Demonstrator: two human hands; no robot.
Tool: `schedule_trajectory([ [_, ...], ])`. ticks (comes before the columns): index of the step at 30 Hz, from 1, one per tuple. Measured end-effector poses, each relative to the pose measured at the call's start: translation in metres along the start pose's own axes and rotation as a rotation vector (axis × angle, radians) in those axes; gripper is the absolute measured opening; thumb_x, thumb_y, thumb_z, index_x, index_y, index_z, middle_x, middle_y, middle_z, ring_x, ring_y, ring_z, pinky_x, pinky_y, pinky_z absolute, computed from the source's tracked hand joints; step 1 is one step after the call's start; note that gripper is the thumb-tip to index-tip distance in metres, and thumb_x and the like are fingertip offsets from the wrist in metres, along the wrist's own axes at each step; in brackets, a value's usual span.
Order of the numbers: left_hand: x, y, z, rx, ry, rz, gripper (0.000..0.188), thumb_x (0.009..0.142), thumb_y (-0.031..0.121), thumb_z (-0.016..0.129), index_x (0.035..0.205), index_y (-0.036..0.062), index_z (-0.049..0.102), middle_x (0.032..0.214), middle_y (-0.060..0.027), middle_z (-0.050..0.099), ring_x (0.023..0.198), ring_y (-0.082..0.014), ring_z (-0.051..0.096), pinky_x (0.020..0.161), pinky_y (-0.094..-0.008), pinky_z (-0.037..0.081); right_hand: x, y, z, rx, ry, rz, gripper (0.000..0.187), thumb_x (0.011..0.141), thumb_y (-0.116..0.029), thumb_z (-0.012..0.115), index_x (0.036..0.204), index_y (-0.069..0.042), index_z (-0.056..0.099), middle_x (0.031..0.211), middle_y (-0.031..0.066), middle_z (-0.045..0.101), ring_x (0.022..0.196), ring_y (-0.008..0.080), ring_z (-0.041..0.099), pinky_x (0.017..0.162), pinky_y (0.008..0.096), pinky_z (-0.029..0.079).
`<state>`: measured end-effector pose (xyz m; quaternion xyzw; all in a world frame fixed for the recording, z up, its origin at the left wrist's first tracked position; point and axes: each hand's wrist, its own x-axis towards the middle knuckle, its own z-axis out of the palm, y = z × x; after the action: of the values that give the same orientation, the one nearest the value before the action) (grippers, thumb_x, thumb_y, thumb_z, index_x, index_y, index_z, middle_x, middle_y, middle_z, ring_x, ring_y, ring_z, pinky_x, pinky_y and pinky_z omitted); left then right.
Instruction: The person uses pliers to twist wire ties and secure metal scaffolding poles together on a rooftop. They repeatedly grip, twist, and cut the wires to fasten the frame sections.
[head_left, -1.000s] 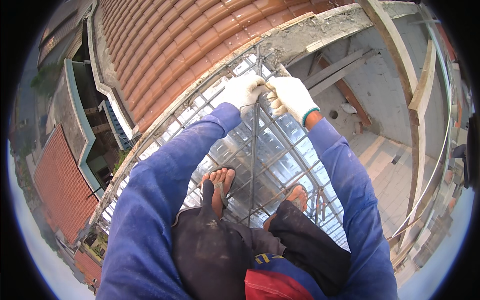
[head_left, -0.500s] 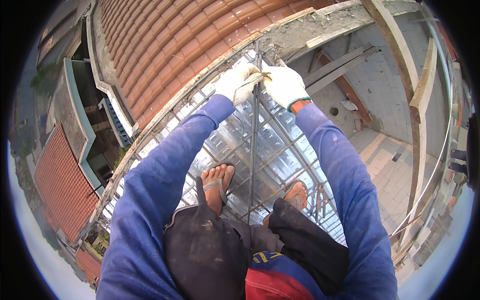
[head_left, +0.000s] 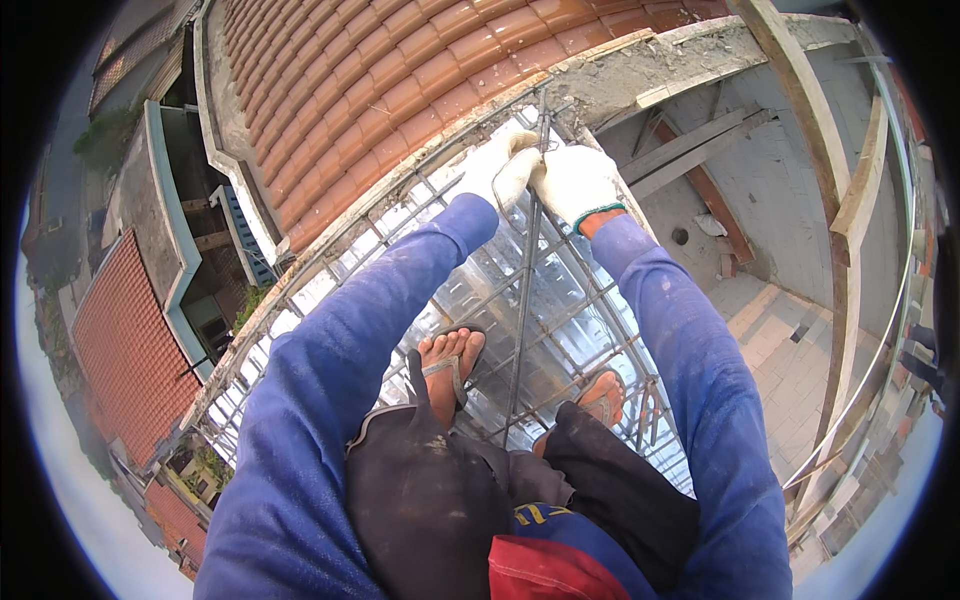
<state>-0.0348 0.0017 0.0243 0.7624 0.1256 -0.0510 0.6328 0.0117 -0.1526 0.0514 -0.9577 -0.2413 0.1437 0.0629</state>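
Observation:
Both my hands wear white knit gloves and meet at the far end of a long steel bar (head_left: 527, 270). My left hand (head_left: 498, 172) is closed, its fingers pinched against the bar's left side, with thin tie wire in them mostly hidden by the glove. From the right, my right hand (head_left: 578, 184) presses its closed fingers to the same spot, also at the wire. The bar lies over a grid of thinner reinforcing rods (head_left: 480, 305), above shiny corrugated metal decking (head_left: 500, 330).
My feet in flip-flops (head_left: 455, 365) stand on the grid. An orange tiled roof (head_left: 400, 90) rises beyond a rough concrete edge (head_left: 620, 85). At right, timber beams (head_left: 845, 200) cross above a drop to a lower floor (head_left: 770, 320). Neighbouring roofs (head_left: 130, 340) lie far below left.
The view has shifted, so the scene sits slightly lower and to the right. My fingers have drawn in around the bar; the wire strands that showed between my hands are now mostly hidden.

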Motion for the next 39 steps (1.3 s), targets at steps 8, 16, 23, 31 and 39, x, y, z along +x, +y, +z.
schedule_trajectory([
  [8,-0.045,-0.012,0.016,0.660,-0.020,0.067,0.066,0.100,0.042,0.066,0.159,0.0152,0.056,0.168,-0.0199,0.046,0.148,-0.0479,0.046,0.123,-0.0608,0.037,0.011,0.004,0.008,0.095,-0.095,0.122,0.046,0.102,-0.042,0.054,0.102,-0.007,0.085,0.106,0.0203,0.081,0.103,0.0410,0.077,0.092,0.0521,0.060],
  [16,-0.030,-0.029,0.018,0.696,-0.017,0.181,0.069,0.096,0.042,0.072,0.156,0.0119,0.059,0.159,-0.0131,0.059,0.141,-0.0413,0.053,0.119,-0.0549,0.042,0.007,0.007,0.054,1.397,-0.130,0.753,0.052,0.109,-0.046,0.061,0.094,0.001,0.076,0.078,0.0142,0.075,0.060,0.0227,0.070,0.056,0.0394,0.055],
  [23,-0.037,-0.025,0.019,0.774,-0.004,0.230,0.071,0.097,0.047,0.070,0.155,0.0064,0.059,0.159,-0.0098,0.058,0.139,-0.0370,0.054,0.118,-0.0536,0.038,-0.108,0.035,-0.051,0.935,-0.309,0.580,0.064,0.104,-0.059,0.065,0.132,-0.002,0.076,0.097,0.0088,0.077,0.081,0.0146,0.072,0.075,0.0315,0.059],
  [31,-0.040,-0.008,0.017,0.873,-0.041,0.187,0.073,0.095,0.052,0.070,0.154,0.0089,0.060,0.159,-0.0065,0.059,0.141,-0.0330,0.054,0.118,-0.0533,0.036,-0.405,0.084,0.012,0.212,-0.419,0.820,0.069,0.094,-0.046,0.079,0.146,-0.003,0.064,0.122,0.0236,0.076,0.116,0.0418,0.074,0.101,0.0498,0.056],
  [39,-0.037,-0.011,0.018,0.963,-0.008,0.213,0.073,0.095,0.052,0.069,0.154,0.0102,0.061,0.162,-0.0079,0.059,0.143,-0.0316,0.055,0.120,-0.0517,0.034,-0.457,0.050,0.074,-0.008,-0.227,0.799,0.069,0.092,-0.027,0.073,0.154,-0.004,0.054,0.113,0.0183,0.075,0.104,0.0410,0.071,0.087,0.0554,0.055],
])
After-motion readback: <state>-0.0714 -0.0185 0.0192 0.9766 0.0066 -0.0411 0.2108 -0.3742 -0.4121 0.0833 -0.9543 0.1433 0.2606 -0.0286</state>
